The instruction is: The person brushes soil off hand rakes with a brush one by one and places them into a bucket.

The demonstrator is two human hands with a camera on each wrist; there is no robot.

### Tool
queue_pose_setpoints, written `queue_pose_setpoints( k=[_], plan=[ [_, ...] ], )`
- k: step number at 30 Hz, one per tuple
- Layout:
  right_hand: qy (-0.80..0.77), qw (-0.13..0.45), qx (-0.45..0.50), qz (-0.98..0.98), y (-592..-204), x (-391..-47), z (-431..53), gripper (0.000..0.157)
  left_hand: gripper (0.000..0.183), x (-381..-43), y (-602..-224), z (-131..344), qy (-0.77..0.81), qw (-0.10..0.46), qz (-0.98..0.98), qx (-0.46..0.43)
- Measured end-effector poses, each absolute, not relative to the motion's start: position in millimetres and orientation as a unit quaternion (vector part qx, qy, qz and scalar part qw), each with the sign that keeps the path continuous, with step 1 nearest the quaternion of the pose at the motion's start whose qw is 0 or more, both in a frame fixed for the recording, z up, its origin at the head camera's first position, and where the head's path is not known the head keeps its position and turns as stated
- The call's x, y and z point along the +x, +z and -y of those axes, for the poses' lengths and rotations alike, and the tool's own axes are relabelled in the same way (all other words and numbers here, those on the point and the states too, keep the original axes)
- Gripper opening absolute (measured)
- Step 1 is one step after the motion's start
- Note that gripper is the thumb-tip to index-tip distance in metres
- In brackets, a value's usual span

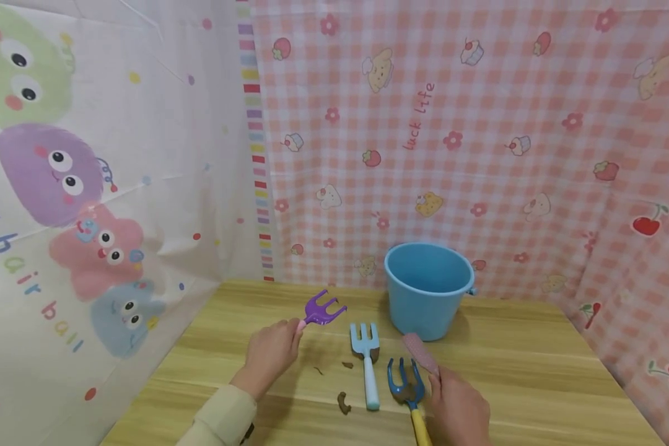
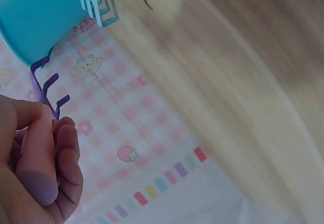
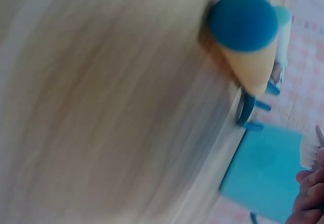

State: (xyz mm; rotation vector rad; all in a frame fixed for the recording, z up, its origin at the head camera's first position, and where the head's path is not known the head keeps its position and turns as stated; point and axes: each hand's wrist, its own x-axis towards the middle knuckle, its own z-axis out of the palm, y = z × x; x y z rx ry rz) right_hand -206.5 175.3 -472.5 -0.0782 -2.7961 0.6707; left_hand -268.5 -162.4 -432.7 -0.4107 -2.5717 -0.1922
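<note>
My left hand (image 1: 273, 353) grips the pink handle of a small purple garden fork (image 1: 319, 311), its tines pointing away over the table; in the left wrist view the fingers curl round the handle (image 2: 38, 158). In my right hand (image 1: 459, 406) is a small pink brush (image 1: 420, 353), held by its handle; pale bristles (image 3: 308, 152) show at the right wrist view's edge. Between the hands lie a light blue garden fork (image 1: 370, 378) and a dark blue one with a yellow handle (image 1: 418, 424), both with brown dirt on them.
A light blue bucket (image 1: 426, 313) stands upright at the back of the wooden table (image 1: 513, 371). Brown dirt crumbs (image 1: 342, 404) lie left of the light blue fork. Printed cloths (image 1: 334, 155) hang behind and at the sides.
</note>
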Motion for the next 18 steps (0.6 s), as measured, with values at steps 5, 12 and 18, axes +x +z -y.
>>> queue_pose_setpoints(
  k=[5,12,18],
  plan=[
    [0.229,0.136,-0.05,0.963,-477.1,-201.6,-194.3,0.023,0.016,-275.3,-422.6,160.4,-0.064,0.256,0.952,-0.155],
    [0.222,0.146,-0.068,0.962,-477.2,-194.7,-217.9,0.024,0.018,-289.6,-405.3,149.3,-0.083,0.23,0.955,-0.168],
    [0.228,0.142,-0.064,0.961,-479.7,-191.4,-242.0,0.031,0.024,-306.0,-383.9,133.0,-0.103,0.228,0.949,-0.19]
  ],
)
